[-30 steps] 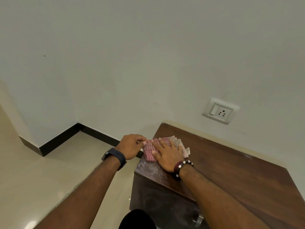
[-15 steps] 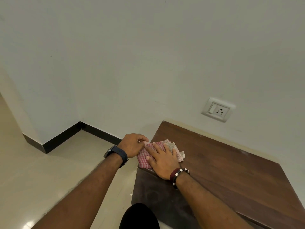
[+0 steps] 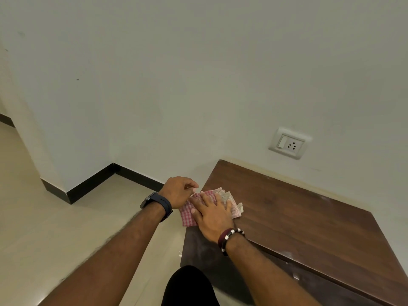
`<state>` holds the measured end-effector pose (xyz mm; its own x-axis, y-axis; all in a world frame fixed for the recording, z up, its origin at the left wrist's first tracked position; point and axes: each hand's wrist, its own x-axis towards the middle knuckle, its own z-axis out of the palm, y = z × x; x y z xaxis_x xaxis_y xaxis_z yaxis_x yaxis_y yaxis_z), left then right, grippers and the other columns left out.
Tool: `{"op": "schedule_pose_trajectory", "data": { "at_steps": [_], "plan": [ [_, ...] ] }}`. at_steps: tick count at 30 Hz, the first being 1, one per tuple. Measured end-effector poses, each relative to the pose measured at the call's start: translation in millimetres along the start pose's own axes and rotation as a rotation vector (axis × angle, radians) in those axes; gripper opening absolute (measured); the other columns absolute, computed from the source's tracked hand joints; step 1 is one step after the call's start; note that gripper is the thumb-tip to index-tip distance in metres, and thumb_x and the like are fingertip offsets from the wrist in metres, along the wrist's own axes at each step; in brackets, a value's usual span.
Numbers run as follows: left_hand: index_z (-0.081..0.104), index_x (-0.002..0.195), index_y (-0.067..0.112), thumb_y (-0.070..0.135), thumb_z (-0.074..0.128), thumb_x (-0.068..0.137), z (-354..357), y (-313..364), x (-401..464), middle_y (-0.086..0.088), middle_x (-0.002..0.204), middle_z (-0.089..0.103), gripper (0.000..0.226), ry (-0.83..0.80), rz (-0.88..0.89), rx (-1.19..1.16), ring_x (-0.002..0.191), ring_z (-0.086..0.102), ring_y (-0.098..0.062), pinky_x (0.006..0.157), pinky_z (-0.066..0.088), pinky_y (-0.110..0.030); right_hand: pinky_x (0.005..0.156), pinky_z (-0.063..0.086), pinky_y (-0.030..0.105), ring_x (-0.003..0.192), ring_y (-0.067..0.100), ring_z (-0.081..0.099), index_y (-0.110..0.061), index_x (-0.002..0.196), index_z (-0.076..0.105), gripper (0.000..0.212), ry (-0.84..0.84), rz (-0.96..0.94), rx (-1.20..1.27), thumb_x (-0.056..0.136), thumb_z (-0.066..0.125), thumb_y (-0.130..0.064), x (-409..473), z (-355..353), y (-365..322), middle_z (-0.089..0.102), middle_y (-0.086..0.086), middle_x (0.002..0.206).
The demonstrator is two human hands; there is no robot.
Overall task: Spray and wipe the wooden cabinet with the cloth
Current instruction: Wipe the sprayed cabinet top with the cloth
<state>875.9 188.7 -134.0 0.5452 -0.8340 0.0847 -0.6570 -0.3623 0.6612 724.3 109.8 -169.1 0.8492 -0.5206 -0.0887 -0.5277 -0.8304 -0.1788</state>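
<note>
One dark knee (image 3: 189, 286), bottom centre, nearest the camera. Two bare forearms reach forward from the bottom edge. Left wrist: one dark watch (image 3: 157, 203), no writing legible on it. Right wrist: one maroon band and one black-and-white beaded bracelet (image 3: 229, 237), side by side. One wooden cabinet (image 3: 309, 228), dark brown, set against the wall; its top shows pale dusty smears near the front edge, and its front face shows one metal handle (image 3: 295, 277), partly seen. One cloth (image 3: 212, 206), pink-and-white check with a beige crumpled part, lies on the cabinet's top at the near-left corner and overhangs the left edge slightly. Right hand (image 3: 212, 215): flat, fingers spread and straight, palm pressing down on the cloth. Left hand (image 3: 180, 191): fingers curled, pinching the cloth's left edge just off the cabinet's side. Floor (image 3: 66, 228): pale glossy tiles, to the left of the cabinet. One black skirting (image 3: 99, 180) runs along the base of the wall and round the corner. One white socket plate (image 3: 289, 143) on the wall above the cabinet, holding one switch and one outlet; no brand or lettering readable. Wall (image 3: 198, 74): plain off-white with a few small dark specks.
</note>
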Motion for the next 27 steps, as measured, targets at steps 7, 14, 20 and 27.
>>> {"op": "schedule_pose_trajectory", "data": {
  "at_steps": [7, 14, 20, 27],
  "plan": [
    [0.072, 0.117, 0.020, 0.020, 0.060, 0.098, 3.2, 12.5, -6.9, 0.002, 0.121, 0.071, 0.023, -0.014, 0.004, 0.009, 0.105, 0.066, -0.013, 0.093, 0.051, -0.025, 0.124, -0.005, 0.056, 0.158, 0.027, 0.003, -0.047, 0.159, 0.011, 0.059, 0.025, -0.014, -0.013, 0.102, 0.012, -0.063, -25.1, 4.1, 19.0, 0.009, -0.009, 0.170],
    [0.072, 0.116, 0.022, 0.022, 0.060, 0.098, 26.8, 32.2, -13.0, 0.003, 0.124, 0.069, 0.022, -0.055, 0.019, 0.032, 0.109, 0.063, -0.012, 0.093, 0.046, -0.023, 0.123, -0.008, 0.045, 0.158, 0.021, 0.002, -0.043, 0.160, 0.007, 0.062, 0.027, -0.006, -0.026, 0.101, 0.008, -0.061, -53.6, 2.3, 44.1, 0.007, -0.011, 0.170],
    [0.074, 0.112, 0.024, 0.023, 0.063, 0.096, 49.0, 52.6, -15.6, 0.006, 0.119, 0.071, 0.020, -0.107, 0.062, 0.045, 0.102, 0.061, -0.006, 0.091, 0.045, -0.020, 0.125, -0.002, 0.043, 0.158, 0.018, 0.003, -0.041, 0.161, 0.008, 0.054, 0.075, 0.011, -0.029, 0.108, 0.015, -0.053, -78.4, 1.5, 71.5, 0.011, -0.012, 0.170],
    [0.073, 0.114, 0.027, 0.024, 0.062, 0.096, 70.8, 73.7, -21.4, 0.010, 0.116, 0.071, 0.021, -0.159, 0.131, 0.114, 0.103, 0.063, -0.005, 0.097, 0.050, -0.026, 0.126, 0.001, 0.043, 0.157, 0.020, 0.010, -0.041, 0.161, 0.010, 0.053, 0.134, 0.041, -0.048, 0.109, 0.017, -0.050, -104.7, 1.6, 92.4, 0.017, -0.012, 0.169]
  ]
}}
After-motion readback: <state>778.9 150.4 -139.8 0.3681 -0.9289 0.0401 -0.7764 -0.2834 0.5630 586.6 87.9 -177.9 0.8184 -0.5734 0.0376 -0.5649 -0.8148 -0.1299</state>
